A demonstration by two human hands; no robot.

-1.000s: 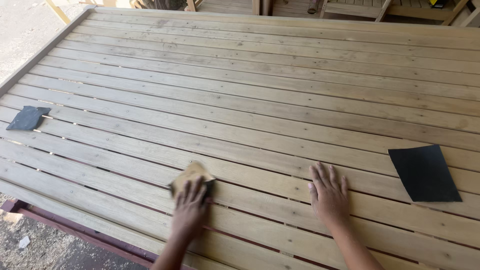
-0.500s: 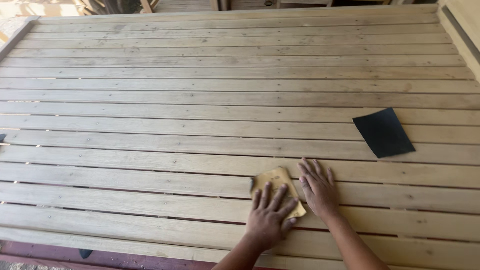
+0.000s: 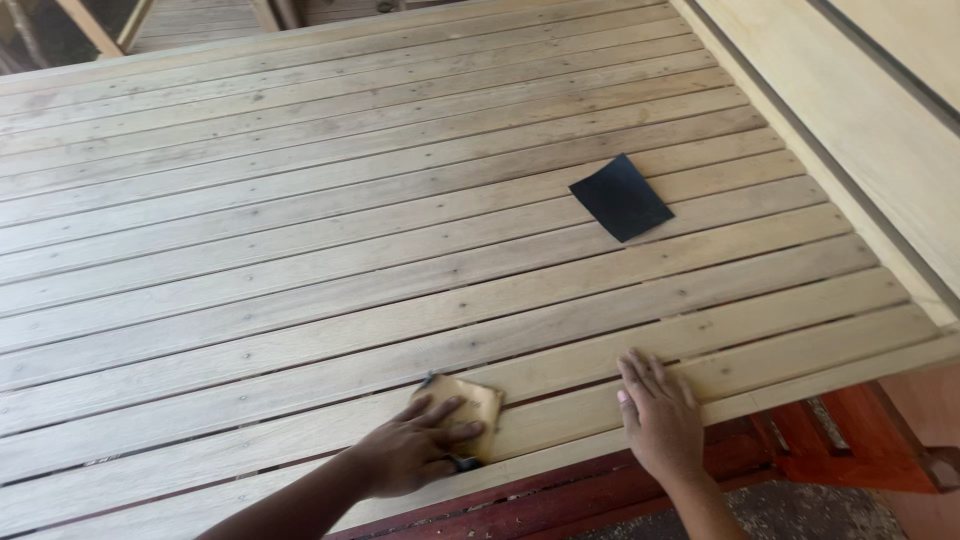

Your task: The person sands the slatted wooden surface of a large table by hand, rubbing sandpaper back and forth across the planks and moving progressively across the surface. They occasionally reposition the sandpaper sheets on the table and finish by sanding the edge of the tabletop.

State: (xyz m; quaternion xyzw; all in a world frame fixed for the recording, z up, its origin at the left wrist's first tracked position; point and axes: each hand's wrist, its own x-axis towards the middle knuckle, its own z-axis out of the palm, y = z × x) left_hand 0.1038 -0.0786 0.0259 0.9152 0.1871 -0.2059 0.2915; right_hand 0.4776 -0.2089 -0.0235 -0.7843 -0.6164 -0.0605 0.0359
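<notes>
My left hand (image 3: pixel 415 450) presses a folded tan piece of sandpaper (image 3: pixel 468 410) flat against a slat near the front edge of the slatted wooden panel (image 3: pixel 300 230). Its fingers lie on top of the paper, and a dark edge of the paper shows underneath. My right hand (image 3: pixel 660 420) rests flat on the front slats a little to the right, fingers spread, holding nothing. A black sheet of sandpaper (image 3: pixel 621 197) lies loose on the slats farther back and to the right, apart from both hands.
A raised pale wooden side rail (image 3: pixel 850 140) runs along the panel's right edge. A red-brown frame (image 3: pixel 850 450) shows below the front right corner, with gravel ground beneath. More wooden pieces stand beyond the far left corner (image 3: pixel 95 25).
The view has swung right along the panel. My left hand has kept rubbing the tan sandpaper along the front slats, and my right hand has moved apart from it to the right.
</notes>
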